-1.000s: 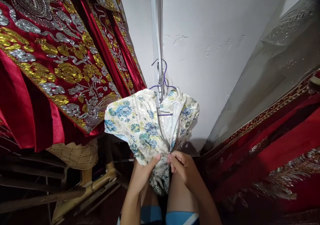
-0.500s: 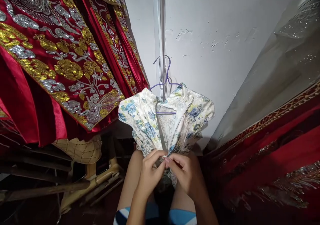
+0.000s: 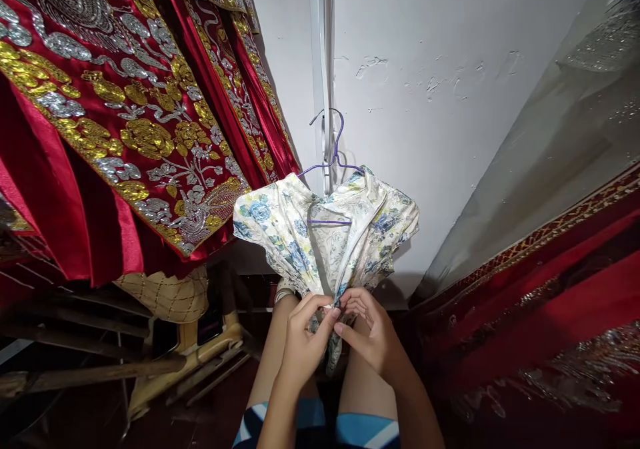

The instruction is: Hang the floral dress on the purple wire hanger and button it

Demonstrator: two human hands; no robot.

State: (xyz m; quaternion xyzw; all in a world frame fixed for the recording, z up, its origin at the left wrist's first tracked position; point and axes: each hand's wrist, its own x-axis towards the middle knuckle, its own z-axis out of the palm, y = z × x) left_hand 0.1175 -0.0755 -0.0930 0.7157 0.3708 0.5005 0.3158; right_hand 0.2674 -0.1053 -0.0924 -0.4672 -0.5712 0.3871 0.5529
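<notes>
A white garment (image 3: 300, 249) with blue and yellow flowers hangs on a purple wire hanger (image 3: 336, 159), its front parted in a long opening. At the lower end of that opening, my left hand (image 3: 309, 332) pinches the fabric edge between thumb and fingers. Close beside it on the right, my right hand (image 3: 367, 329) is closed on the garment's other edge, fingers curled and thumb near the left thumb. The fingertips of both hands nearly touch. The garment's lower part hangs between my knees, partly hidden by the hands.
Red robes (image 3: 150, 136) with gold and silver sequins hang at the left. Below them stands a wooden frame (image 3: 185, 362) with a cream padded form. A white wall (image 3: 425, 102) rises behind the hanger. Red beaded fabric (image 3: 575, 289) and sheer covering hang at the right.
My right hand's fingers have shifted slightly up along the edge and its thumb sits lower. The garment's lower front is drawn together more, and the view has shifted slightly.
</notes>
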